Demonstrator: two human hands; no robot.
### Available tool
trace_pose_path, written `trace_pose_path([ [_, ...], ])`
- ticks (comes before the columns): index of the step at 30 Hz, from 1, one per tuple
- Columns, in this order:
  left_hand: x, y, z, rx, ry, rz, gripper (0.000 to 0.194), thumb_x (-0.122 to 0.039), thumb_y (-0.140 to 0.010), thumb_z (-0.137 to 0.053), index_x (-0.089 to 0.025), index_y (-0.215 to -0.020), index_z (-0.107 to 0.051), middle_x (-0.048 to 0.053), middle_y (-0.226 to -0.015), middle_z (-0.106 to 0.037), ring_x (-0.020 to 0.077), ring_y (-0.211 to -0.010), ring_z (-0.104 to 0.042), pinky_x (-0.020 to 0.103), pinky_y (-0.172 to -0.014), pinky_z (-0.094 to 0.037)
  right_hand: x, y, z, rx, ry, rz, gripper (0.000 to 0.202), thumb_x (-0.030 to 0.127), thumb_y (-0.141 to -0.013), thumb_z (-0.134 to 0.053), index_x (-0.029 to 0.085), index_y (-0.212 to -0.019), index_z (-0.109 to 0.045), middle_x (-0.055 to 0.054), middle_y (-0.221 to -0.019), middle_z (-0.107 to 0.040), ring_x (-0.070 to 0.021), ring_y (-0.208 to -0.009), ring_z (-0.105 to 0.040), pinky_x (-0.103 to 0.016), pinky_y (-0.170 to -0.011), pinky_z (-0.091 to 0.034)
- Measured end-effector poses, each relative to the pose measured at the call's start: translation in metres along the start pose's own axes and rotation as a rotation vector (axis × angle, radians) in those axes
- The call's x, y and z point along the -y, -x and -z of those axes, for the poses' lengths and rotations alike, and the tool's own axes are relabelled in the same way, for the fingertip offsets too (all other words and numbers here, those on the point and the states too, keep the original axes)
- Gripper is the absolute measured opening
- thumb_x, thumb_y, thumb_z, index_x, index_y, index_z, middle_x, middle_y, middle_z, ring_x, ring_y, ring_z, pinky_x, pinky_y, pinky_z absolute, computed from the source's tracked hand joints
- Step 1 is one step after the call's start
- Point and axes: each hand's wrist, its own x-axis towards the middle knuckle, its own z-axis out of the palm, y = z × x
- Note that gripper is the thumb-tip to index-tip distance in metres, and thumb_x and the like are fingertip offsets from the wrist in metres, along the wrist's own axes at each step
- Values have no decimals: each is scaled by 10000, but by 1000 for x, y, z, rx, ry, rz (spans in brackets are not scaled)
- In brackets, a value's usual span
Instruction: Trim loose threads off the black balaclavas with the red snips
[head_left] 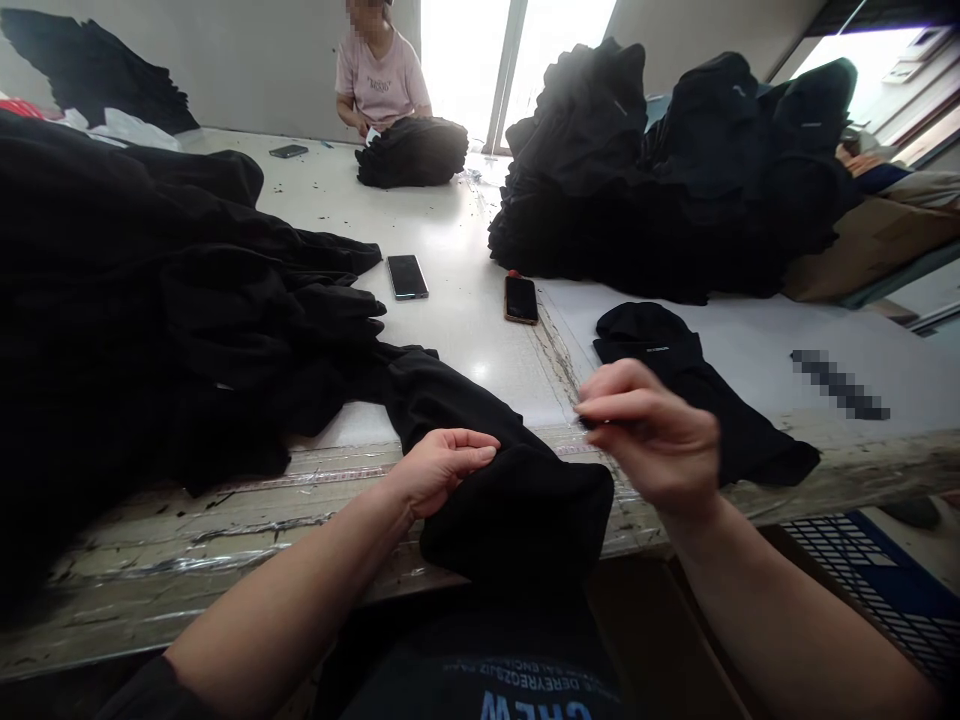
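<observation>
A black garment (525,510) hangs over the table's front edge, its far part stretching back to the left across the tabletop. My left hand (450,465) pinches its upper edge between thumb and fingers. To the right, my right hand (652,430) is raised above the garment with fingers closed, slightly blurred. Something small and dark shows at its fingertips, too small to name. Behind my right hand, a folded black garment (720,410) with a small pale label lies on the table.
Black garments (150,300) are heaped at the left, and tall black stacks (645,190) stand at the back right. Two phones (407,277) (520,299) lie mid-table. Across it, a person (382,75) is beside a smaller black pile (412,152). A blue crate (870,570) sits lower right.
</observation>
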Motion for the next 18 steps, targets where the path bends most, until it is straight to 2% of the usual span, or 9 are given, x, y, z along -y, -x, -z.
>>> trace_pose_path([
  [2,1,0,0,-5,2,6,342,-225,-574,-840,-111,-861,-692,54,-740,-664,115,-618,-602,211,-555,-458,5,0,7,-73,-30,-89,188,132,-798,-629,249,-943,-660,-43,-869,-559,-172,-752,-563,-300,-593,-492],
  [4,2,-1,0,8,-11,0,348,-245,-569,-843,-111,-850,-686,42,-718,-651,106,-592,-585,207,-539,-445,5,4,6,78,4,-191,275,170,-769,-661,237,-1034,-633,-64,-986,-569,-171,-772,-565,-279,-571,-494],
  [7,3,2,-3,24,-74,-59,347,-301,-576,-833,-121,-824,-669,15,-677,-619,89,-550,-545,196,-509,-402,-3,15,-8,371,144,-309,561,215,-680,-742,222,-1206,-548,-78,-1108,-578,-152,-755,-559,-263,-574,-505],
  [8,3,5,-5,25,-111,-94,334,-320,-591,-822,-124,-809,-661,7,-665,-606,83,-541,-528,191,-500,-382,-6,18,-12,430,192,-321,548,208,-671,-747,214,-1186,-561,-65,-1061,-607,-144,-733,-558,-259,-584,-501],
  [9,2,8,-7,28,-161,-136,317,-340,-616,-803,-127,-798,-655,1,-656,-592,79,-536,-510,188,-493,-364,-8,20,-15,459,236,-318,446,191,-686,-731,205,-1113,-602,-45,-968,-635,-136,-702,-555,-254,-587,-490],
  [11,1,19,-14,27,-302,-254,281,-374,-684,-747,-132,-790,-649,0,-657,-579,82,-547,-489,192,-497,-349,-7,21,-17,440,308,-280,156,145,-745,-656,189,-896,-655,-10,-771,-628,-127,-646,-549,-242,-574,-457],
  [12,2,26,-16,19,-383,-329,269,-383,-714,-718,-137,-798,-648,6,-678,-588,92,-571,-496,199,-515,-360,-4,20,-15,398,336,-248,78,132,-765,-622,183,-817,-650,-3,-715,-608,-125,-626,-544,-240,-562,-443],
  [15,10,45,-20,-22,-616,-520,246,-387,-747,-683,-168,-851,-642,21,-747,-625,137,-656,-536,232,-582,-397,5,15,-1,253,394,-176,73,131,-775,-579,180,-752,-627,-5,-680,-589,-132,-610,-546,-243,-545,-434],
  [18,30,55,-13,-77,-819,-613,176,-318,-756,-670,-196,-881,-645,35,-800,-645,179,-728,-563,264,-636,-408,14,12,9,201,502,-175,72,137,-772,-571,187,-744,-615,-10,-678,-608,-146,-607,-561,-254,-547,-451],
])
